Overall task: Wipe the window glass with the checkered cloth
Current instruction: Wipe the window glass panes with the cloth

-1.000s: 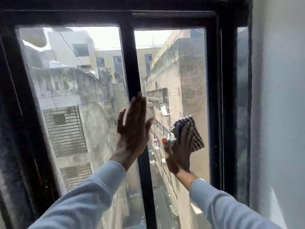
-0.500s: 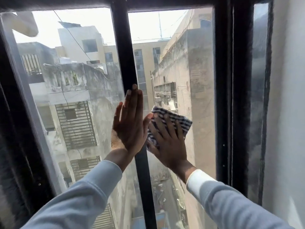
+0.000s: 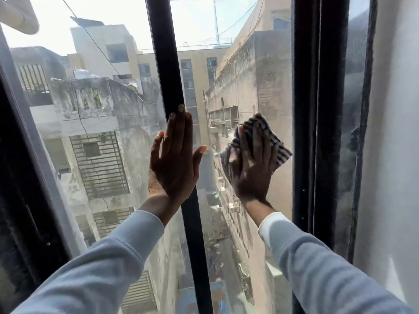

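The window glass [image 3: 244, 82] fills the view in two panes split by a black centre bar [image 3: 167, 64]. My right hand [image 3: 251, 168] lies flat on the right pane and presses the black-and-white checkered cloth [image 3: 278, 148] against it; the cloth sticks out above and to the right of the fingers, close to the right frame. My left hand [image 3: 174, 159] rests open and flat, palm on the centre bar, fingers pointing up, thumb spread over the right pane. Both arms wear light blue sleeves.
A thick black frame post [image 3: 317, 109] borders the right pane, with a narrow glass strip and a white wall [image 3: 394, 155] beyond it. The dark left frame [image 3: 20, 177] slants along the left edge. Grey buildings and a street far below show through the glass.
My right hand with the cloth has slid to the right across the right pane, away from the left hand, toward the frame post. My left hand stays on the centre bar. The view has tilted slightly.
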Available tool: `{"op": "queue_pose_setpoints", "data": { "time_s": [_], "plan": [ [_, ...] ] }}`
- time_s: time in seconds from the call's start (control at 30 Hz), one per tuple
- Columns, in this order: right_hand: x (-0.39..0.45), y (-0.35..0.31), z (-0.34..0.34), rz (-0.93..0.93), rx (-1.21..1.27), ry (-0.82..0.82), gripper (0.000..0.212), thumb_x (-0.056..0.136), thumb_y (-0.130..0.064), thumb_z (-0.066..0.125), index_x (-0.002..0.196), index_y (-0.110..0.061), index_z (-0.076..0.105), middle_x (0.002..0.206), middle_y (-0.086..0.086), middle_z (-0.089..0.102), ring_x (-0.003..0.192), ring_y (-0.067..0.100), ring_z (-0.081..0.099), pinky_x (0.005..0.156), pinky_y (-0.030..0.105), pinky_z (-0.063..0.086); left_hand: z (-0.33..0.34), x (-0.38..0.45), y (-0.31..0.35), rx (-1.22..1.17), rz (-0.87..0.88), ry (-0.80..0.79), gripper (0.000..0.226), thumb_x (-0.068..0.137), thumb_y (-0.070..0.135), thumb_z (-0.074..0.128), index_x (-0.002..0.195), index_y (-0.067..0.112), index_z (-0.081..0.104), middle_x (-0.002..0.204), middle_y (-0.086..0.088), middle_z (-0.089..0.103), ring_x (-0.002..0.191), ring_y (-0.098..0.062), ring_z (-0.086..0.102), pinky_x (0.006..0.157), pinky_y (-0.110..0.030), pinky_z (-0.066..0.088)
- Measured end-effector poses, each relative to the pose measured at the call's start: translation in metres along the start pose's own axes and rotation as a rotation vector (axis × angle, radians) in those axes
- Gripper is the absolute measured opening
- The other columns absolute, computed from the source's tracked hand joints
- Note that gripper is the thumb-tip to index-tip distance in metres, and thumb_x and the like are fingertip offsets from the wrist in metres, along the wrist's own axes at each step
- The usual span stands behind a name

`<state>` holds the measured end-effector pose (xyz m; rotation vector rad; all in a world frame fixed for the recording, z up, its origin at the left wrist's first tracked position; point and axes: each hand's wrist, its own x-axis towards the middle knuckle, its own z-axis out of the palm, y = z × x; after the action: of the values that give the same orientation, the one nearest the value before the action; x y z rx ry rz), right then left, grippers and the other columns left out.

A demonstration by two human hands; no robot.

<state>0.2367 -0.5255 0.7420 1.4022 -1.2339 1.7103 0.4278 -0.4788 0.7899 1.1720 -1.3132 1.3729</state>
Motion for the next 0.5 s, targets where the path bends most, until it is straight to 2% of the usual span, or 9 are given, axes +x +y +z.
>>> {"op": "queue_pose_setpoints", "data": {
  "time_s": [0.07, 0.1, 0.17, 0.23, 0.27, 0.3, 0.37, 0.4, 0.5],
  "plan": [
    [-0.054, -0.002, -0.013, 0.197, -0.014, -0.030, 0.058, 0.111, -0.039, 0.051, 0.167, -0.027, 0.042, 0.178, 0.013, 0.032, 0.163, 0.041, 0.031, 0.130, 0.066, 0.026, -0.001, 0.001, 0.004, -0.014, -0.034, -0.005, 0.073, 0.115, 0.055, 0.029, 0.178, 0.020, 0.013, 0.187, 0.005, 0.004, 0.172, -0.008, 0.011, 0.135, -0.029, -0.001],
    [-0.081, -0.012, -0.018, 0.157, -0.014, -0.125, 0.061, 0.109, -0.042, 0.050, 0.168, -0.028, 0.039, 0.179, 0.014, 0.029, 0.164, 0.042, 0.028, 0.130, 0.069, 0.024, -0.001, 0.001, 0.004, -0.014, -0.043, -0.013, 0.073, 0.115, 0.055, 0.029, 0.178, 0.020, 0.015, 0.186, 0.004, 0.006, 0.172, -0.007, 0.009, 0.135, -0.029, -0.001],
    [-0.097, -0.024, -0.018, -0.108, 0.014, -0.295, 0.063, 0.110, -0.051, 0.046, 0.169, -0.033, 0.035, 0.180, 0.010, 0.028, 0.164, 0.039, 0.023, 0.131, 0.068, 0.019, -0.004, 0.002, 0.002, -0.014, -0.036, -0.033, 0.072, 0.115, 0.053, 0.031, 0.177, 0.019, 0.017, 0.186, 0.004, 0.006, 0.172, -0.006, 0.004, 0.135, -0.029, -0.002],
    [-0.056, -0.017, -0.006, -0.348, -0.014, -0.285, 0.057, 0.113, -0.053, 0.041, 0.167, -0.034, 0.041, 0.178, 0.007, 0.035, 0.163, 0.038, 0.031, 0.129, 0.066, 0.024, -0.009, 0.003, 0.000, -0.025, -0.014, -0.060, 0.072, 0.116, 0.053, 0.032, 0.177, 0.019, 0.017, 0.186, 0.002, 0.010, 0.173, -0.009, 0.010, 0.135, -0.030, 0.000],
    [-0.031, -0.012, -0.003, -0.374, -0.038, -0.236, 0.055, 0.113, -0.051, 0.044, 0.165, -0.034, 0.044, 0.176, 0.006, 0.039, 0.162, 0.037, 0.036, 0.128, 0.063, 0.028, -0.012, 0.003, 0.002, -0.010, -0.011, -0.052, 0.070, 0.116, 0.051, 0.032, 0.177, 0.019, 0.020, 0.185, 0.001, 0.016, 0.172, -0.010, 0.017, 0.134, -0.031, 0.003],
    [-0.012, -0.005, -0.002, -0.323, -0.061, -0.166, 0.053, 0.113, -0.049, 0.048, 0.164, -0.036, 0.046, 0.175, 0.005, 0.041, 0.159, 0.036, 0.041, 0.126, 0.059, 0.031, -0.016, 0.005, 0.004, -0.025, -0.022, -0.054, 0.068, 0.115, 0.049, 0.032, 0.176, 0.018, 0.026, 0.184, -0.001, 0.024, 0.170, -0.012, 0.025, 0.133, -0.032, 0.009],
    [0.000, 0.005, -0.012, -0.056, -0.101, -0.073, 0.050, 0.111, -0.043, 0.055, 0.160, -0.039, 0.052, 0.171, 0.006, 0.045, 0.149, 0.036, 0.047, 0.120, 0.054, 0.031, -0.026, 0.010, 0.007, -0.067, -0.040, -0.064, 0.068, 0.112, 0.046, 0.036, 0.171, 0.015, 0.038, 0.179, -0.004, 0.036, 0.165, -0.015, 0.037, 0.128, -0.039, 0.019],
    [-0.008, 0.004, -0.019, 0.073, -0.100, -0.061, 0.048, 0.110, -0.042, 0.055, 0.158, -0.038, 0.055, 0.168, 0.007, 0.047, 0.143, 0.036, 0.049, 0.118, 0.055, 0.031, -0.032, 0.010, 0.008, -0.077, -0.037, -0.095, 0.067, 0.112, 0.044, 0.038, 0.171, 0.013, 0.039, 0.179, -0.006, 0.036, 0.165, -0.017, 0.037, 0.127, -0.040, 0.019],
    [-0.025, -0.018, -0.043, 0.326, 0.168, -0.117, 0.040, 0.112, -0.029, 0.052, 0.148, -0.020, 0.068, 0.150, 0.011, 0.063, 0.124, 0.034, 0.055, 0.108, 0.050, 0.044, -0.051, 0.009, 0.001, -0.116, 0.039, -0.280, 0.068, 0.117, 0.042, 0.033, 0.177, 0.013, 0.017, 0.186, -0.006, 0.012, 0.172, -0.018, 0.015, 0.134, -0.040, 0.010]
  ]
}}
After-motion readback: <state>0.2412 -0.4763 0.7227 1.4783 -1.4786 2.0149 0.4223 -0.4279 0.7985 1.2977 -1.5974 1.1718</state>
